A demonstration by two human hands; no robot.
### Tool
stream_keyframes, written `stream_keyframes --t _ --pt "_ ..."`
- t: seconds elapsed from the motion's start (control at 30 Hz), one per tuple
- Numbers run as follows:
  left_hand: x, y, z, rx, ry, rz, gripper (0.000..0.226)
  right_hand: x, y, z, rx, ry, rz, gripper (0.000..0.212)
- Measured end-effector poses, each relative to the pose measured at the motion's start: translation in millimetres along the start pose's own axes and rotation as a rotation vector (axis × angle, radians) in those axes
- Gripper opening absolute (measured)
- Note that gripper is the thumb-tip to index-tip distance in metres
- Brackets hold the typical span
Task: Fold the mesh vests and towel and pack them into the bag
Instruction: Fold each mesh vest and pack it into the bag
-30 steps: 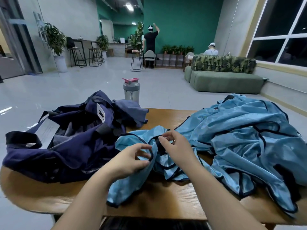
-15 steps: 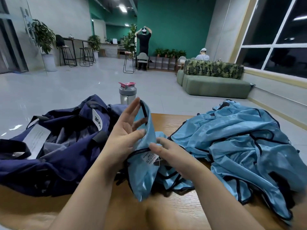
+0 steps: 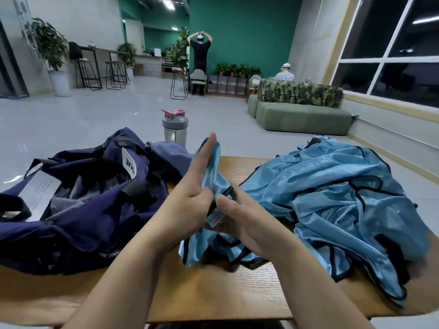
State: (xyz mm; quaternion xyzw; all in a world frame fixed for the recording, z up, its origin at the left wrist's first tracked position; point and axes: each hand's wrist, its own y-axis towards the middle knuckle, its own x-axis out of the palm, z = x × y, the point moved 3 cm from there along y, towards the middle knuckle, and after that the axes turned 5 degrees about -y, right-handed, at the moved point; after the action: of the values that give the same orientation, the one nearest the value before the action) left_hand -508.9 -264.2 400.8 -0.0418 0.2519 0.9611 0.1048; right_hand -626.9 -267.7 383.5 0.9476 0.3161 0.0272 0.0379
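I hold one light-blue mesh vest (image 3: 212,166) with black trim upright over the wooden table (image 3: 213,293). My left hand (image 3: 187,205) has its fingers stretched up along the fabric and pinches it with the thumb. Just to the right, my right hand (image 3: 244,222) pinches the vest's black edge near its white label. The vest's lower part hangs crumpled onto the table. A pile of more blue vests (image 3: 332,198) lies to the right. The navy bag (image 3: 95,210) sits open and slumped on the left, with a grey-blue cloth (image 3: 166,153) at its far end.
A grey shaker bottle (image 3: 174,129) with a pink lid stands behind the bag at the table's far edge. Beyond the table are open floor, a green sofa (image 3: 301,115), stools and two people far back.
I have lifted the vest off the table and turned it upright. My left fingers have straightened along it, and my right hand has slid to the trim by the label.
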Motion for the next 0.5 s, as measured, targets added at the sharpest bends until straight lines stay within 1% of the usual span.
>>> stream_keyframes --t 0.03,0.07,0.1,0.13,0.17,0.23,0.27,0.3,0.4,0.43,0.5 --pt "-1.2 -2.7 -1.2 -0.021 0.005 -0.023 0.088 0.7 3.0 1.5 -0.002 -0.005 0.007 0.046" --pt "-3.5 -5.7 -3.2 -0.044 -0.009 -0.03 0.088 0.2 7.9 3.7 0.006 0.009 0.05 0.036" --pt "-7.3 -8.3 -5.0 -0.059 -0.014 -0.011 0.087 -2.4 14.2 5.7 0.025 0.035 0.117 0.031" --pt "-13.0 -11.1 -6.4 -0.064 -0.016 0.041 0.085 -6.2 19.7 7.5 0.046 0.082 0.17 0.035" --pt "-23.1 -13.2 -8.0 -0.059 0.0 0.127 0.08 -8.9 26.8 8.0 0.057 0.14 0.198 0.039" --pt "-41.1 -15.5 -10.8 -0.053 0.061 0.287 0.063 -14.2 34.3 4.9 0.054 0.202 0.224 0.043" --pt "-49.3 -17.0 -14.4 -0.07 0.076 0.336 0.055 -15.5 37.1 2.8 0.052 0.205 0.211 0.043" --pt "-52.5 -18.0 -19.6 -0.128 0.047 0.338 0.054 -16.1 37.8 1.8 0.053 0.202 0.2 0.043" --pt "-36.3 -20.7 -38.6 -0.343 -0.091 0.184 0.08 -16.8 33.6 0.8 0.079 0.199 0.172 0.044" --pt "-27.9 -20.6 -42.6 -0.364 -0.097 0.15 0.082 -20.2 32.6 3.2 0.097 0.203 0.181 0.043" --pt "-14.2 -17.6 -46.2 -0.34 -0.128 0.151 0.076 -27.4 30.7 6.8 0.123 0.219 0.241 0.039"
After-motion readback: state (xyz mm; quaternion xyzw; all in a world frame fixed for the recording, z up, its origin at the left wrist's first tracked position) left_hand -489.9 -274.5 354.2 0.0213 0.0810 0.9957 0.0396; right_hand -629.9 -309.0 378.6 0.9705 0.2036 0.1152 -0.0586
